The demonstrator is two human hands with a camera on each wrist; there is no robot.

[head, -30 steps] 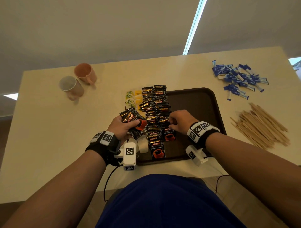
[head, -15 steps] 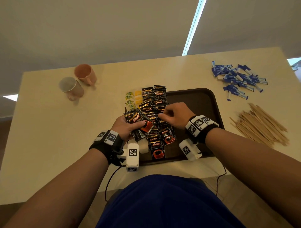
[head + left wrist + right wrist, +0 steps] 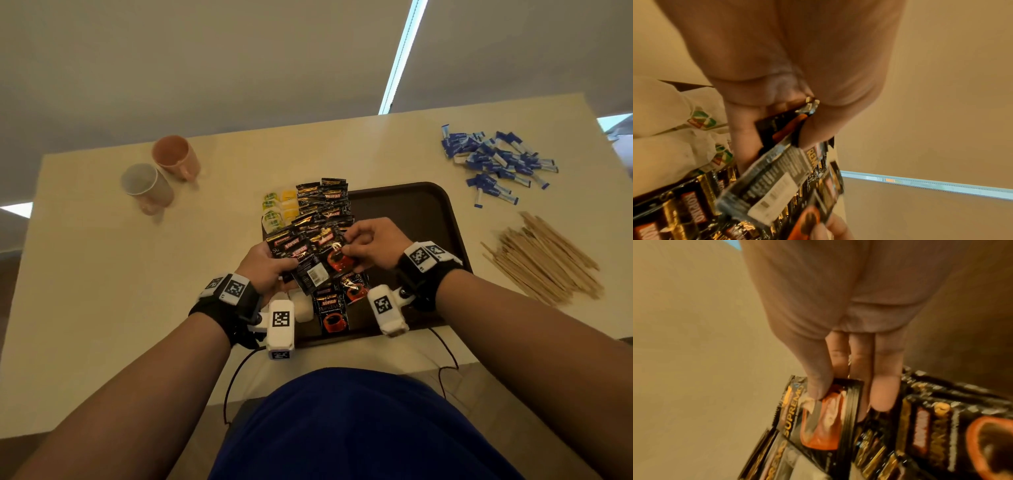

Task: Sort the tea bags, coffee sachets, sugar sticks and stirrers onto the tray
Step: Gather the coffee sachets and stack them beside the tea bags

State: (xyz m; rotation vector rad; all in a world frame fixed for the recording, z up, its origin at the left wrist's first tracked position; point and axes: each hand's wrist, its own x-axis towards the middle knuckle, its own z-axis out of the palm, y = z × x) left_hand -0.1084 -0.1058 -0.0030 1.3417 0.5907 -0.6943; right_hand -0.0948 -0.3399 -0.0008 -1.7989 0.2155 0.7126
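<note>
A dark brown tray (image 3: 421,212) lies in front of me. Black coffee sachets (image 3: 323,202) run in a column down its left part, with tea bags (image 3: 277,209) in a row left of them. My left hand (image 3: 270,263) grips a fanned stack of coffee sachets (image 3: 294,253) above the tray's near left; the left wrist view shows the thumb pressing that stack (image 3: 781,170). My right hand (image 3: 373,243) pinches one sachet (image 3: 334,257) at the stack's right side, thumb on top in the right wrist view (image 3: 830,410). Blue sugar sticks (image 3: 496,161) and wooden stirrers (image 3: 544,260) lie on the table to the right.
Two mugs, one pink (image 3: 176,157) and one pale (image 3: 147,183), stand at the far left of the beige table (image 3: 102,274). The tray's right half shows bare. Cables hang over the table's near edge by my body.
Both hands rose slightly and came together. My right hand left the sachet column on the tray and now pinches a sachet at the stack in my left hand.
</note>
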